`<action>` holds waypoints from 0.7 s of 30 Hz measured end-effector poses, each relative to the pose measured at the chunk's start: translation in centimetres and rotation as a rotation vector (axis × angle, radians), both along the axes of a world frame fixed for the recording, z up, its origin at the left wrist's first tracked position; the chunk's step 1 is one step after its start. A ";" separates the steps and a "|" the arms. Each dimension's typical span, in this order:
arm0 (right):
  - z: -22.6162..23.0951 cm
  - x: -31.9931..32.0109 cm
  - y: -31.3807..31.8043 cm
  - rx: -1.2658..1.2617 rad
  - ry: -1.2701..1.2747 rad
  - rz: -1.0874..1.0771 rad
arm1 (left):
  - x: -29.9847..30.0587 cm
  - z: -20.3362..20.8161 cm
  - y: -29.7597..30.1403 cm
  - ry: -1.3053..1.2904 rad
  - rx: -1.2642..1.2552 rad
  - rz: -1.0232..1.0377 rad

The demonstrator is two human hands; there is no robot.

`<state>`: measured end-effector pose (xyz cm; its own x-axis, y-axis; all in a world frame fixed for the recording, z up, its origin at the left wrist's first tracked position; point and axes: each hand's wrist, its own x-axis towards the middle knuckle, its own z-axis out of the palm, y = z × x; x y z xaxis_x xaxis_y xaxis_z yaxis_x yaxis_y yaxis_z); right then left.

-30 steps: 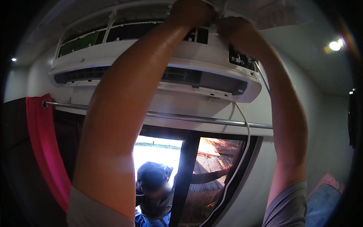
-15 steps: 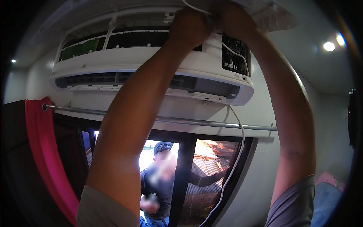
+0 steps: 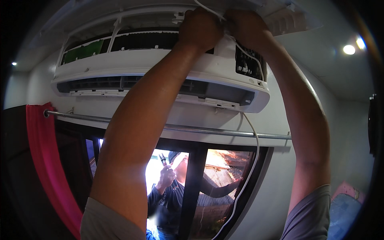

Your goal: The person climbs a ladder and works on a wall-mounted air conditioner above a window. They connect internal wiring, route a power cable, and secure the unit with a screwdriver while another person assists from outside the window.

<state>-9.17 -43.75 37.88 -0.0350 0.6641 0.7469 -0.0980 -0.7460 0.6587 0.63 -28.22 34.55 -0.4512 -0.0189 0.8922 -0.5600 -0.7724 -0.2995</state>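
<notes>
Both arms reach up to a white wall-mounted air conditioner [image 3: 160,66] whose front is opened. My left hand [image 3: 201,31] and my right hand [image 3: 249,31] meet at its upper right, fingers closed around a thin white wire [image 3: 250,56]. The wire comes from above, passes between the fingertips and drops beside the dark terminal compartment [image 3: 247,66]. The exact finger grip is partly hidden by the backs of the hands. A raised white front panel [image 3: 294,22] lies above them. Green and dark filter mesh [image 3: 86,51] shows at the unit's left.
A metal curtain rod [image 3: 192,130] crosses below the unit, with a red curtain [image 3: 42,160] at left. A white cable [image 3: 250,172] hangs past the dark-framed window. Outside, a person [image 3: 170,200] raises a dark hand tool [image 3: 163,159].
My hands stay at the wire, shifted slightly. The wire's stretch above the compartment has moved a little. Outside the window, the person has lifted a hand with a tool in it.
</notes>
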 end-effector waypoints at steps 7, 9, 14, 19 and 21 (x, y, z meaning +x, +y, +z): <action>0.4 0.4 -0.8 0.000 0.111 0.004 | -0.4 -0.6 -0.7 0.030 -0.109 -0.081; 0.8 0.7 -0.7 -0.056 0.053 0.009 | -0.6 -0.6 -0.5 0.067 -0.005 0.057; 1.2 0.7 0.0 -0.029 0.056 0.002 | -0.8 -1.0 1.2 0.065 0.114 -0.025; 1.4 0.9 1.0 0.050 -0.084 -0.047 | -0.7 -2.6 1.2 0.089 0.102 -0.093; 1.9 0.9 1.0 0.058 -0.075 -0.153 | -0.7 -3.4 1.2 -0.003 0.114 0.004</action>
